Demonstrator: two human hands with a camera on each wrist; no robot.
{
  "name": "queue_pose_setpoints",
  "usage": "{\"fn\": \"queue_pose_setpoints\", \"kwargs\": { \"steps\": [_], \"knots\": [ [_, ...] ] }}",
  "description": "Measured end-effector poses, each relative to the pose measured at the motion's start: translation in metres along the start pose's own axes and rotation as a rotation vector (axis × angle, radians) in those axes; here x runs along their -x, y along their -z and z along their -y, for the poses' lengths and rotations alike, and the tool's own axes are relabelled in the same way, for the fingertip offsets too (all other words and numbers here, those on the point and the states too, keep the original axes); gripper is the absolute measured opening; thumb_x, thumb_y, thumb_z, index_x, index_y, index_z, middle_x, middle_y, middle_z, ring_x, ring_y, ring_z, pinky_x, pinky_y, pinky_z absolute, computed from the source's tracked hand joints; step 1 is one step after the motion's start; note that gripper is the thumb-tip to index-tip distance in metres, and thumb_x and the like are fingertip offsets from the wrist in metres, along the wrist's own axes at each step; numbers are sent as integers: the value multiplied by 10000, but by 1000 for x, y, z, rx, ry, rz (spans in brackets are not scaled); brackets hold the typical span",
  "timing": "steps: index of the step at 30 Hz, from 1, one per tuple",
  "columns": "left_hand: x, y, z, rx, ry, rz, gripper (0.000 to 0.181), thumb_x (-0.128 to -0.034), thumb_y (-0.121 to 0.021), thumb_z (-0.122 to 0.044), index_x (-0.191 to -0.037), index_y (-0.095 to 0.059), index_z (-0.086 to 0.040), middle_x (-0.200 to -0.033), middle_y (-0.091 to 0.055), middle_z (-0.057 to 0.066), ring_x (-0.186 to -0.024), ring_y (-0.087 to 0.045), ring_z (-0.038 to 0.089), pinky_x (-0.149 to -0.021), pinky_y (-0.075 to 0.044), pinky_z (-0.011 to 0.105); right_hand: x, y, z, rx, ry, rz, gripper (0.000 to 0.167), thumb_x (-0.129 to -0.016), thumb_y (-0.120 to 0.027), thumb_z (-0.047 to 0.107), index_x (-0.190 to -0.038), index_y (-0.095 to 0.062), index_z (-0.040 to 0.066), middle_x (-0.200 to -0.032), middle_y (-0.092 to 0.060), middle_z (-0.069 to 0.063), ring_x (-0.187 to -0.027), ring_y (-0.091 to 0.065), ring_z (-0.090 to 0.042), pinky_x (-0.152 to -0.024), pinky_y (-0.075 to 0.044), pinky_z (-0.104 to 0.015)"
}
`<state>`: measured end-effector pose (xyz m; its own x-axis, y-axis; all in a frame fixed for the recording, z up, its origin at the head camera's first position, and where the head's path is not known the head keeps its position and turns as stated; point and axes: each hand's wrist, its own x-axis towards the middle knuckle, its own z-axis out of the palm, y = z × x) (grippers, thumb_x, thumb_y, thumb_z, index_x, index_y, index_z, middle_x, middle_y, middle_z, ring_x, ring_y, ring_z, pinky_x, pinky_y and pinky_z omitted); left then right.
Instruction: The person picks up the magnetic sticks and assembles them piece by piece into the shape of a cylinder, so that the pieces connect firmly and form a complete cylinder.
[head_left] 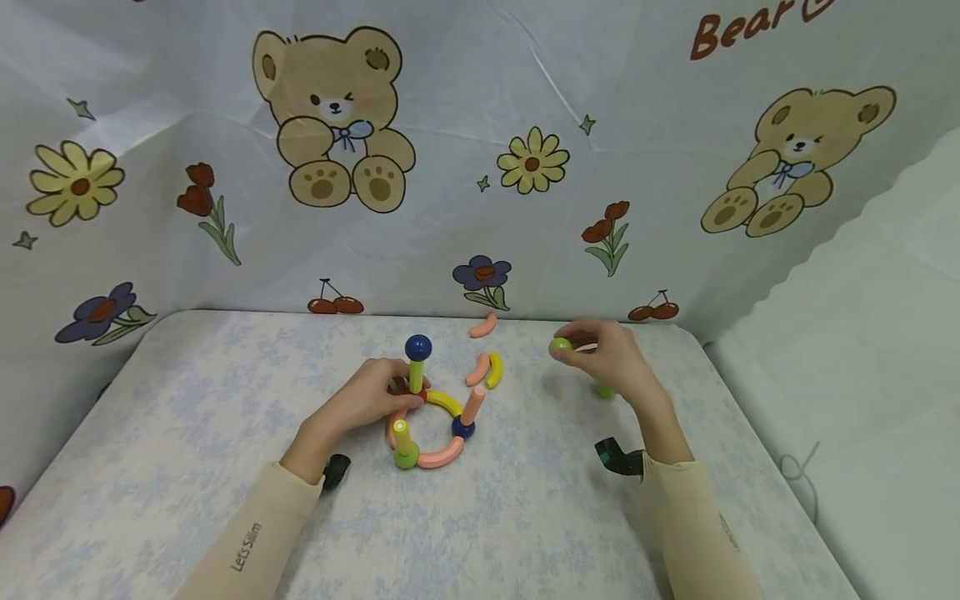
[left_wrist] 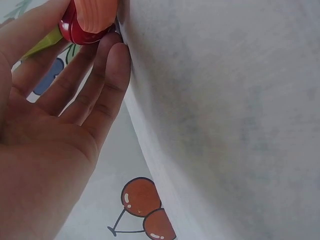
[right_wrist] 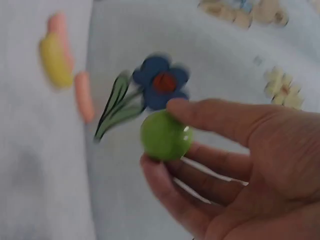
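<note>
My left hand [head_left: 369, 392] grips a red ball [left_wrist: 75, 22] at the back left of a ring of balls and curved sticks. From that ball rises a green stick [head_left: 416, 377] topped by a blue ball [head_left: 417, 347]. Yellow [head_left: 445, 402] and pink curved sticks [head_left: 441, 455] link it with a lower blue ball [head_left: 462, 427] and a green ball [head_left: 406, 457]. A pink stick [head_left: 472, 406] and a yellow stick [head_left: 402, 435] stand on these, their tops bare. Raised off the table at the right, my right hand [head_left: 611, 360] pinches another green ball [right_wrist: 165, 136] between thumb and fingers.
Behind the ring lie a loose yellow curved stick [head_left: 494, 371] and two pink ones, one beside it and one [head_left: 483, 325] near the back edge. One more green ball [head_left: 604, 390] sits under my right hand. A printed cloth [head_left: 450, 233] hangs behind the table.
</note>
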<state>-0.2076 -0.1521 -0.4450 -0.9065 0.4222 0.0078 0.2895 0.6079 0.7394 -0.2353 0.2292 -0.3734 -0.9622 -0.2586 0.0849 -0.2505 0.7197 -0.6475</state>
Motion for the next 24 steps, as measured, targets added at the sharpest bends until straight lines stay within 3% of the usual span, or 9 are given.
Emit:
{"fn": "queue_pose_setpoints", "kwargs": {
  "steps": [7, 14, 18, 24],
  "knots": [
    [-1, -1, 3, 11, 4, 4, 198, -934, -817, -159, -1124, -793, -107, -903, -734, 7, -790, -629, 142, -699, -492, 295, 18, -13, 55, -226, 236, 79, 274, -944, -813, 175, -1207, -751, 129, -1187, -742, -28, -1095, -713, -210, -969, -593, -372],
    [-1, -2, 4, 10, 0, 3, 188, -933, -821, -167, -1114, -797, -121, -913, -744, 4, -793, -628, 139, -693, -490, 282, 25, -28, 77, -286, 422, 158, 313, -929, -828, 154, -1230, -745, 128, -1203, -751, 29, -1120, -700, -152, -971, -593, -382],
    [-2, 0, 3, 5, -3, 2, 181, -930, -824, -172, -1105, -799, -132, -910, -742, -3, -791, -626, 138, -688, -488, 282, 25, -41, 80, -302, 451, 214, 342, -924, -825, 137, -1254, -737, 131, -1219, -755, 24, -1156, -696, -153, -985, -585, -357],
    [-2, 0, 3, 7, -3, 8, 202, -920, -834, -167, -1116, -798, -131, -928, -741, -1, -817, -633, 142, -717, -500, 295, 23, -58, 79, -330, 415, 244, 358, -931, -812, 141, -1279, -731, 161, -1217, -754, 28, -1140, -704, -157, -994, -584, -407]
  ]
}}
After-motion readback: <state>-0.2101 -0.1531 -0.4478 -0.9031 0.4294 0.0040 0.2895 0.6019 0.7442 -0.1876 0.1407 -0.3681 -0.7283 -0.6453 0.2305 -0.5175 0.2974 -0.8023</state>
